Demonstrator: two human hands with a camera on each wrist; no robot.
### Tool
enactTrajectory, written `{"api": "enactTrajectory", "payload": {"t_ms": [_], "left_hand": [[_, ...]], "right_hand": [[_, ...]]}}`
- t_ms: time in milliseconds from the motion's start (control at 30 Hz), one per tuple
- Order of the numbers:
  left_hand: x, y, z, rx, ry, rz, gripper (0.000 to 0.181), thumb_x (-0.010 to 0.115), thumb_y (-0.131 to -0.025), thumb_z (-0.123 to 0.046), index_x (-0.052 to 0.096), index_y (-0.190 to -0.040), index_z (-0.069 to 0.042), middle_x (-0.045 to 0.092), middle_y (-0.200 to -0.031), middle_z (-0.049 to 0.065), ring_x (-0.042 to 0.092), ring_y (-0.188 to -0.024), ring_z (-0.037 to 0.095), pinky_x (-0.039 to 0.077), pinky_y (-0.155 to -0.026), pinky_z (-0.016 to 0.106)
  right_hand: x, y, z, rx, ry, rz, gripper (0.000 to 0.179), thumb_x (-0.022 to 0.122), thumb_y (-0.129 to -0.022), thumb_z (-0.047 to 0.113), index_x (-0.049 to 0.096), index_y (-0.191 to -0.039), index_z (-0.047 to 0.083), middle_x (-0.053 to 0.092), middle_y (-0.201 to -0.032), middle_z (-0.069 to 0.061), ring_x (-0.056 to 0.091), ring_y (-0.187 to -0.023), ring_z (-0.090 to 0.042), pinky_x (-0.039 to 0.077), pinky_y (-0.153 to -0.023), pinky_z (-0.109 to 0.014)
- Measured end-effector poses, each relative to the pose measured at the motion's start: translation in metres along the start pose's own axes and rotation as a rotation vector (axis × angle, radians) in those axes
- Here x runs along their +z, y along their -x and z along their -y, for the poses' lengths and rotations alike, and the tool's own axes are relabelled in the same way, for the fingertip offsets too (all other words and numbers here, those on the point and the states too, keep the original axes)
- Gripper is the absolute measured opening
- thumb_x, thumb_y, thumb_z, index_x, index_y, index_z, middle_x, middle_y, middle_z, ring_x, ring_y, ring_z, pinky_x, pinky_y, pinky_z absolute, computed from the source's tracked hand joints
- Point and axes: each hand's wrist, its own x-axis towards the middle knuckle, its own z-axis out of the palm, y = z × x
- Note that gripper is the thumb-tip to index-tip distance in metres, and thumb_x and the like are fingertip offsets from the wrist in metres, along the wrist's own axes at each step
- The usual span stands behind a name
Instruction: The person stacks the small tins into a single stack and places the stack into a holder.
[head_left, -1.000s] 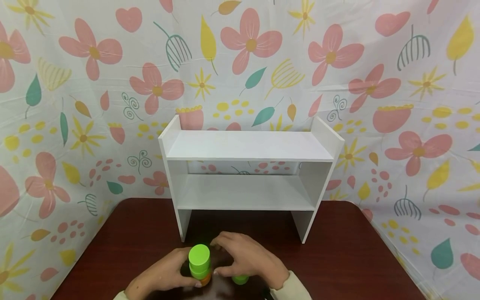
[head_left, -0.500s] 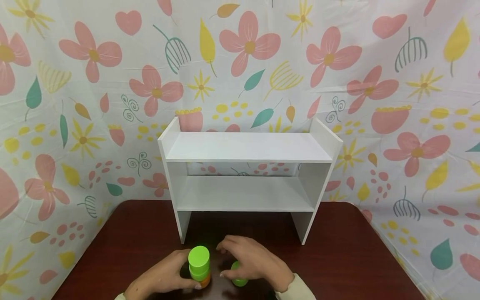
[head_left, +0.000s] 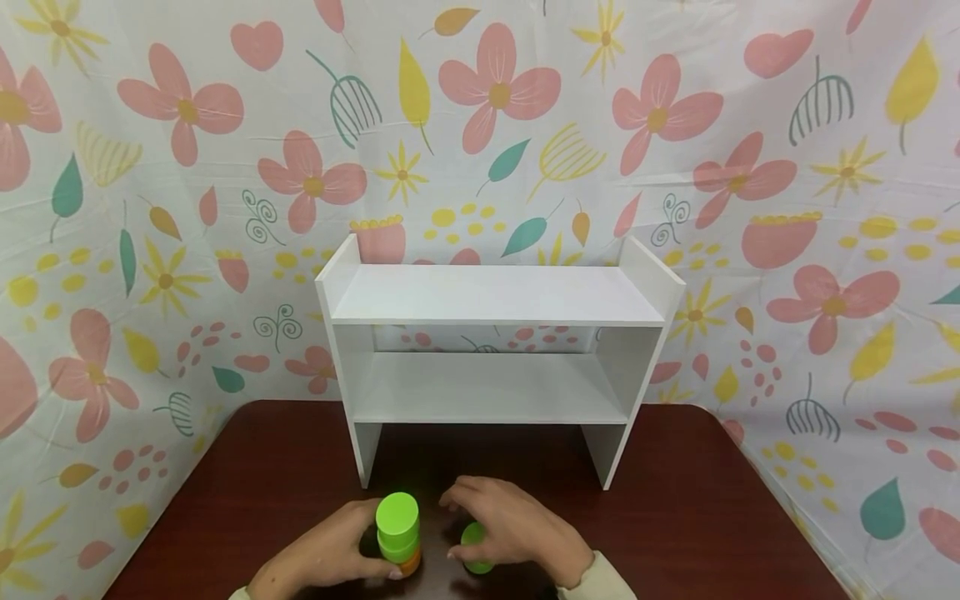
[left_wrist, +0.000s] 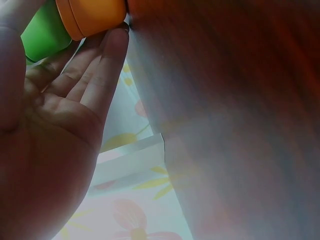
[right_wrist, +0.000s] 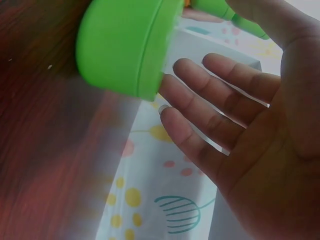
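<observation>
A stack of cup-shaped pieces, a green top (head_left: 397,515) over another green piece and an orange base (head_left: 409,563), stands upright on the table. My left hand (head_left: 326,552) holds it low, fingers behind and thumb in front; in the left wrist view fingertips meet the orange piece (left_wrist: 97,17). To its right, a single rounded green cup (head_left: 472,533) sits partly hidden behind my right hand (head_left: 517,527). The right wrist view shows that hand's relaxed, spread fingers (right_wrist: 185,90) close by the green cup (right_wrist: 122,47); whether they touch it I cannot tell.
Behind the hands stands a white two-tier shelf (head_left: 495,387) on the dark reddish-brown table (head_left: 720,508). A flower-patterned cloth (head_left: 480,183) hangs around the back and sides.
My right hand has shifted a little rightward, away from the stack, and more of the single green cup shows. The left hand and stack look still.
</observation>
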Motion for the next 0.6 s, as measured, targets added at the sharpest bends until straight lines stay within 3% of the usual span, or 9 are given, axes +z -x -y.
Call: {"api": "enactTrajectory", "payload": {"t_ms": [600], "left_hand": [[-0.002, 0.001, 0.001, -0.035, -0.001, 0.017, 0.063, 0.087, -0.086, -0.051, 0.063, -0.136, -0.023, 0.069, -0.124, -0.013, 0.066, -0.112, 0.005, 0.057, -0.096, 0.032]], "right_hand": [[0.007, 0.011, -0.007, -0.014, 0.077, -0.015, 0.049, 0.084, -0.091, 0.045, 0.07, -0.129, 0.018, 0.067, -0.122, 0.008, 0.063, -0.105, -0.002, 0.056, -0.086, -0.023]]}}
